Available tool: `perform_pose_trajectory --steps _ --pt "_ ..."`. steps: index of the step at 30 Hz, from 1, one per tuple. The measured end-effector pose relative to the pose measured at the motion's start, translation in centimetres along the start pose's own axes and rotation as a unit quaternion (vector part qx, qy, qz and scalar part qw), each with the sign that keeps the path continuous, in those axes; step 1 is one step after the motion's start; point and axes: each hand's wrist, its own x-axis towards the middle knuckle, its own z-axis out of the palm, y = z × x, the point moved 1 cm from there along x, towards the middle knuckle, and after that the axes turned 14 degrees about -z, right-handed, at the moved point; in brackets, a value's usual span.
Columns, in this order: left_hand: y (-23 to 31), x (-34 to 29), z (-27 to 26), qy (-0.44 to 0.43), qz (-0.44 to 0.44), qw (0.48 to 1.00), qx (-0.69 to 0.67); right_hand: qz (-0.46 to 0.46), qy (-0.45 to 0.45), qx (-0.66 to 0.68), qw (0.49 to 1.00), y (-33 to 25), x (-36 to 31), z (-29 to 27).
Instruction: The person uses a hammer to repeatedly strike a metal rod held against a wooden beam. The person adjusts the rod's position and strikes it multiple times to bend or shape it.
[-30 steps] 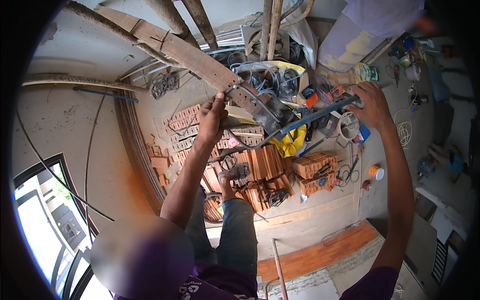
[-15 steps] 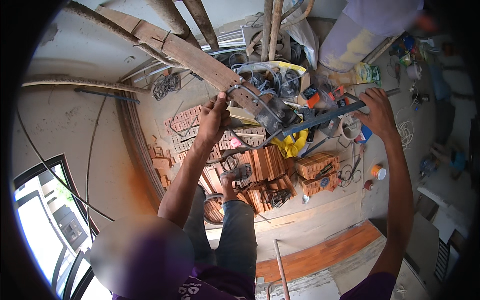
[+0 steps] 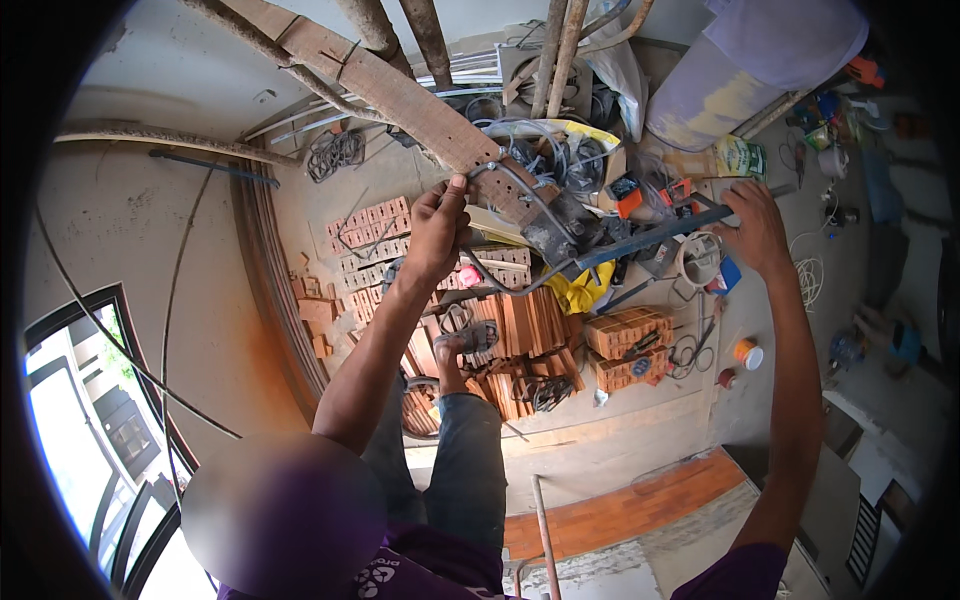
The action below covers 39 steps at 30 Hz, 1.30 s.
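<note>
Pinching a bent grey rod [image 3: 515, 292] near center with left hand [image 3: 438, 228], curling fingers in tight with thumb on top. Wrapping right hand [image 3: 757, 225] over a blue-grey bar [image 3: 650, 240], right of center, fingers mostly closed around it. Running rod by a dark metal plate [image 3: 560, 232] at the lower end of a wooden board [image 3: 430, 115] slanting in from upper left.

Differing from one second ago: showing bar sticking out past right hand now, rather than ending under it; seeing board and plate a bit further right in frame. Keeping left pinch about the same.

Hiding part of rod behind left fist, part of bar under right fingers. Failing to make out exact contact between bar, rod and plate. Cutting off board's far end at top edge. Blurring a round patch [image 3: 285, 520], lower left.
</note>
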Motion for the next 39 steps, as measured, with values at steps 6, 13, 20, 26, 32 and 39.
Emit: perform_pose_trajectory --steps 6,13,20,26,32,39 --pt "-0.1 -0.1 0.5 0.040 0.004 0.999 0.002 0.062 -0.011 -0.024 0.998 -2.1 -1.0 -0.6" --pt "0.1 0.0 -0.4 -0.004 -0.011 1.000 -0.017 0.020 -0.037 0.037 0.998 -1.3 -0.6 -2.9" --pt "0.1 0.2 -0.3 -0.030 -0.008 0.999 -0.019 0.068 -0.048 0.034 0.996 5.5 -3.4 -2.4" --pt "-0.3 0.2 0.0 0.024 0.032 0.999 0.013 0.044 0.026 -0.036 0.998 4.3 -5.5 0.9" --pt "-0.4 0.2 0.3 0.014 0.038 0.999 0.035 0.095 0.059 -0.066 0.992 1.7 -10.0 3.1" --pt "0.0 0.2 -0.3 -0.001 0.036 0.998 0.048 0.210 0.084 -0.045 0.973 -5.7 -13.8 4.6"
